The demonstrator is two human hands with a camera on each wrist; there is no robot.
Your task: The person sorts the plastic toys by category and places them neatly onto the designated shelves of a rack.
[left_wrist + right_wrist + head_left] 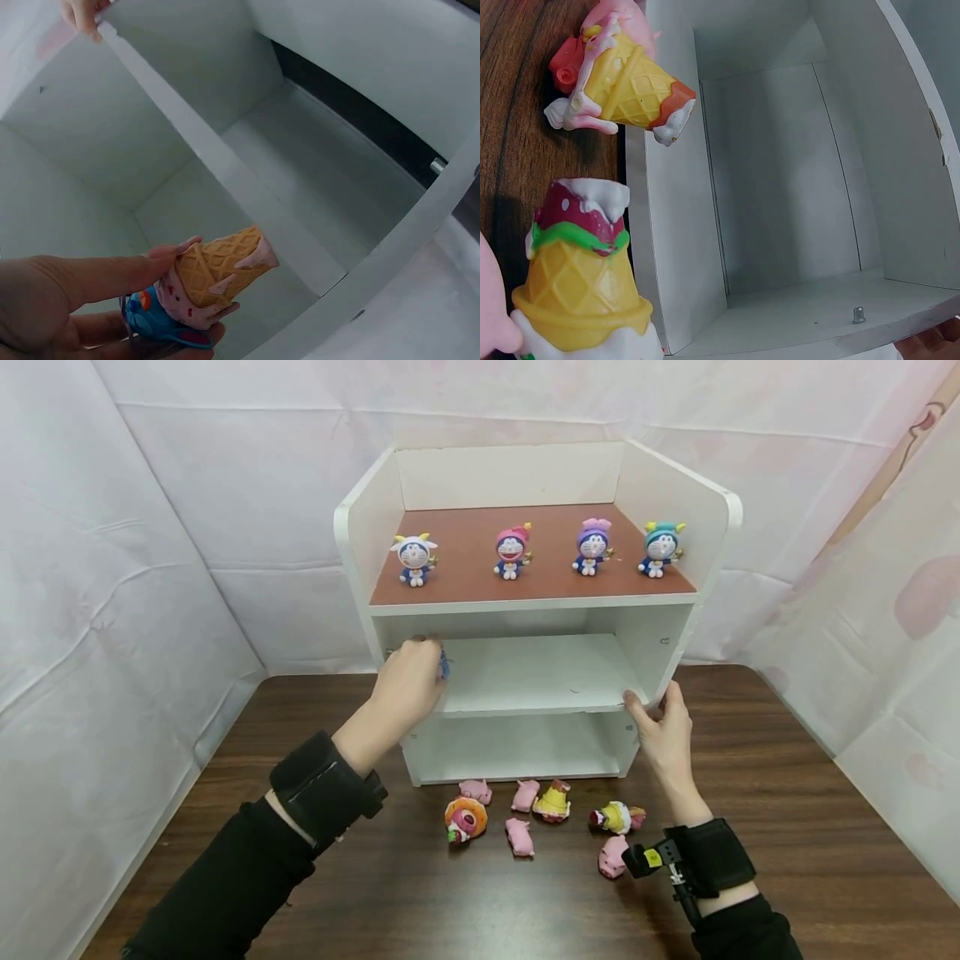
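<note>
My left hand [411,681] reaches into the left end of the white shelf unit's middle level [540,672]. It pinches a blue figurine with a waffle ice cream cone [225,270] between thumb and fingers; the head view shows only a sliver of blue. The figurine is tilted, its cone pointing sideways in the left wrist view. At the unit's right front edge, my right hand [663,739] grips the side panel, thumb near the end of the middle board. Several small blue cat figurines in coloured hats, such as a white-hatted one [414,560], stand upright on the brown top level.
On the dark wooden table [337,877] before the unit lie several pink pig figures [520,837], an orange-rimmed figure [465,820] and yellow cone figures [552,802]. The bottom compartment [517,747] opens just behind them. White cloth [112,610] hangs around the table.
</note>
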